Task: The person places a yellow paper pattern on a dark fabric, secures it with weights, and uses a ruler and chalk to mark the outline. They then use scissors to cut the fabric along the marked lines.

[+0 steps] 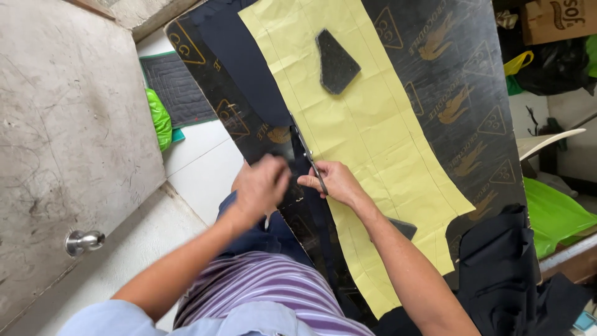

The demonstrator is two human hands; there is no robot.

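Observation:
A long yellow paper pattern (pixel 367 118) lies on dark navy fabric (pixel 249 62), spread over a black table (pixel 460 93) with gold marks. My right hand (pixel 336 182) grips scissors (pixel 309 155), blades pointing away along the pattern's left edge. My left hand (pixel 261 185) is blurred; it rests at the fabric's edge just left of the scissors, fingers bent on the cloth. A dark stone weight (pixel 336 62) sits on the pattern farther up. Another dark weight (pixel 404 228) peeks out behind my right forearm.
A heap of black cloth (pixel 504 261) lies at the table's near right corner. On the white tiled floor at left lie a grey quilted mat (pixel 177 90) and a green bag (pixel 159 118). A door with a metal knob (pixel 84 241) stands at left. Green plastic (pixel 553 214) at right.

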